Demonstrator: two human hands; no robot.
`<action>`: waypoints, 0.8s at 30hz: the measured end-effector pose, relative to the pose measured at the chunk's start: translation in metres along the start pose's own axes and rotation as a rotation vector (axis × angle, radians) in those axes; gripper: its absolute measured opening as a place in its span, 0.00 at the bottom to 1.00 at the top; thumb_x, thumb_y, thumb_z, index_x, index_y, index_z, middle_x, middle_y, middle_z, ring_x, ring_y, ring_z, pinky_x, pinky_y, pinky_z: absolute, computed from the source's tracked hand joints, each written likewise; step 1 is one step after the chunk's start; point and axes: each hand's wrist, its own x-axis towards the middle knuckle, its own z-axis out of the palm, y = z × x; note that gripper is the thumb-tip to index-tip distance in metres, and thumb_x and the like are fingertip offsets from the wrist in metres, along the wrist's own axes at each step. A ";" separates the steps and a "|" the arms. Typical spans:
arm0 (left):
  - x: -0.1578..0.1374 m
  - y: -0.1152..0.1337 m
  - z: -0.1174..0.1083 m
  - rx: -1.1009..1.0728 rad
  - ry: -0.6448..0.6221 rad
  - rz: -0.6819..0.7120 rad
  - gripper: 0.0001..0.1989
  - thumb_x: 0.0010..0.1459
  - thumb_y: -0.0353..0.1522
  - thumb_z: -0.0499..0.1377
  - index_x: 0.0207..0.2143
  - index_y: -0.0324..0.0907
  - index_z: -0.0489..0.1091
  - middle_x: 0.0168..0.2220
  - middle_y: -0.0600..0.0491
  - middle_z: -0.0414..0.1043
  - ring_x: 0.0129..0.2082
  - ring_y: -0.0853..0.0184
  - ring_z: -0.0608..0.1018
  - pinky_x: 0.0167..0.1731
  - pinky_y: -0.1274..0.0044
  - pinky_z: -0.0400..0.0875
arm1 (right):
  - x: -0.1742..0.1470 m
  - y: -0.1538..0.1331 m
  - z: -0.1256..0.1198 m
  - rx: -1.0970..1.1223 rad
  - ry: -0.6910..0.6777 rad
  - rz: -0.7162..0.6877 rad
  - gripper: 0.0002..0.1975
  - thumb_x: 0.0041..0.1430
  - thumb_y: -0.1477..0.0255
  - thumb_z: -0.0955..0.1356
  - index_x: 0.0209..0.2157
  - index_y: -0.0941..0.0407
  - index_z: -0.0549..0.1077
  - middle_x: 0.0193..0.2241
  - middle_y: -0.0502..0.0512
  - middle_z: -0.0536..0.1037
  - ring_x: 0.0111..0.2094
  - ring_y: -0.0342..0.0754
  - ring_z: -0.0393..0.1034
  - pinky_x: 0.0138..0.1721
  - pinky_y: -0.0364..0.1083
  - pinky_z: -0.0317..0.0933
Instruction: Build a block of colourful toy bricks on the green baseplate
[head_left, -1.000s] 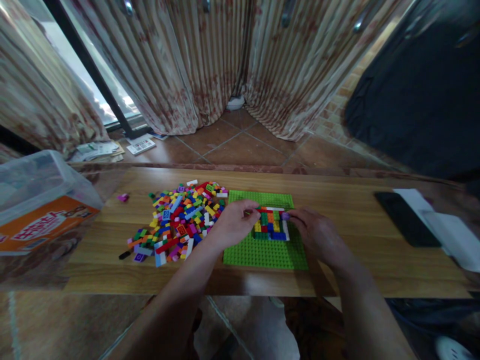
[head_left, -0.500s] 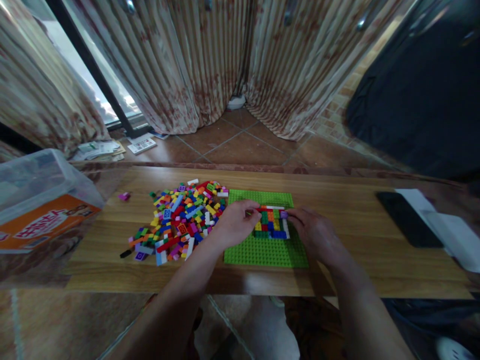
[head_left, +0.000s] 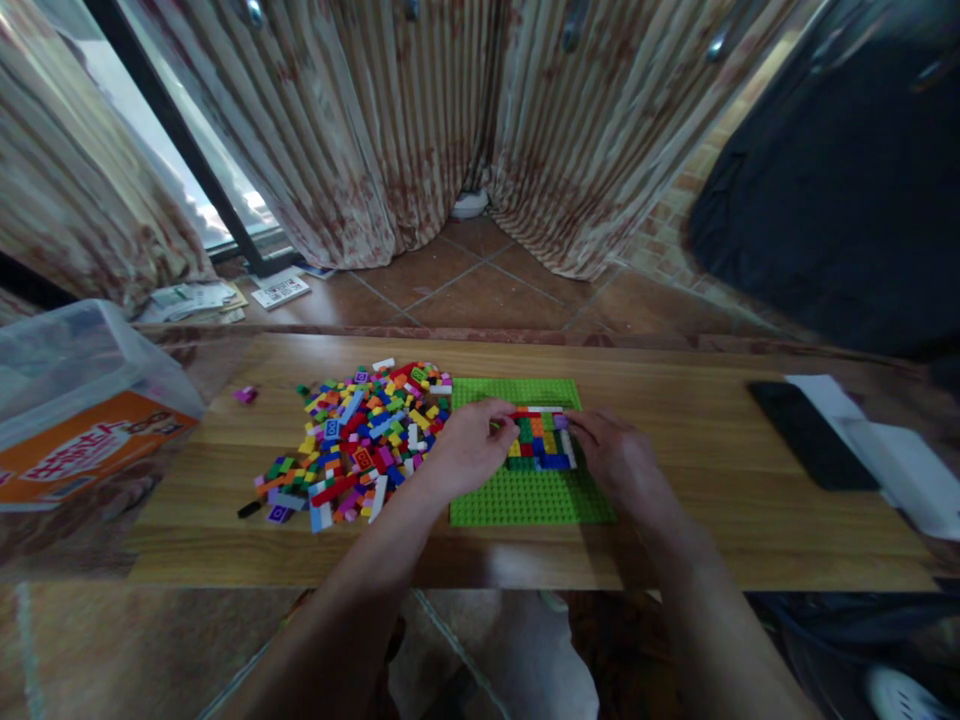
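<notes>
A flat block of coloured toy bricks [head_left: 541, 442], edged partly in white and red, sits on the green baseplate [head_left: 525, 505]. My left hand [head_left: 474, 445] is closed at its left side, thumb and forefinger bent together near the upper left corner; whatever is between those fingertips cannot be made out. From the other side, my right hand [head_left: 619, 455] reaches in with its fingers close together. Its fingertips are at a purple brick [head_left: 561, 422] by the upper right corner. Part of the block's left edge is hidden behind my left hand.
A heap of loose bricks [head_left: 360, 435] spreads left of the baseplate, with a magenta brick [head_left: 245, 395] apart from it. A clear plastic tub [head_left: 97, 360] stands far left. On the right of the wooden table [head_left: 697, 440] lie a dark flat object [head_left: 810, 435] and white paper [head_left: 911, 470].
The purple brick now lies more in line with the block's upper right corner, and my right fingertips have shifted slightly up. My left hand keeps nearly the same pose. The whole view has shifted slightly.
</notes>
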 end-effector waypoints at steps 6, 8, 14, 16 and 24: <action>0.000 -0.002 0.001 0.002 -0.004 -0.007 0.13 0.58 0.31 0.55 0.44 0.39 0.75 0.38 0.48 0.80 0.36 0.63 0.79 0.39 0.73 0.73 | 0.003 -0.002 -0.002 0.047 -0.010 0.047 0.16 0.64 0.70 0.61 0.42 0.58 0.79 0.38 0.62 0.81 0.38 0.54 0.75 0.43 0.53 0.69; 0.000 -0.002 0.002 0.005 -0.005 -0.004 0.13 0.59 0.31 0.55 0.44 0.38 0.75 0.38 0.48 0.80 0.36 0.63 0.79 0.39 0.73 0.73 | 0.003 -0.004 -0.004 0.070 -0.031 0.065 0.16 0.64 0.70 0.61 0.42 0.58 0.79 0.38 0.63 0.81 0.39 0.55 0.76 0.43 0.53 0.69; 0.001 -0.004 0.002 0.020 -0.001 0.010 0.13 0.59 0.30 0.55 0.44 0.39 0.75 0.37 0.49 0.80 0.35 0.65 0.79 0.38 0.75 0.72 | 0.001 -0.005 -0.008 0.144 -0.047 0.129 0.15 0.62 0.70 0.62 0.42 0.56 0.79 0.40 0.60 0.81 0.40 0.53 0.76 0.44 0.52 0.68; 0.000 -0.003 0.001 0.039 -0.014 0.003 0.13 0.59 0.30 0.55 0.44 0.39 0.74 0.37 0.50 0.79 0.34 0.66 0.79 0.37 0.75 0.72 | 0.001 -0.004 -0.008 0.164 -0.041 0.135 0.15 0.62 0.69 0.62 0.42 0.56 0.79 0.40 0.60 0.81 0.40 0.53 0.76 0.44 0.51 0.68; -0.001 -0.001 0.001 0.043 -0.021 -0.013 0.14 0.59 0.29 0.55 0.46 0.40 0.74 0.39 0.51 0.80 0.36 0.67 0.79 0.38 0.77 0.73 | 0.001 -0.006 -0.011 0.149 -0.028 0.202 0.13 0.61 0.68 0.63 0.34 0.56 0.79 0.32 0.58 0.81 0.33 0.51 0.75 0.37 0.48 0.65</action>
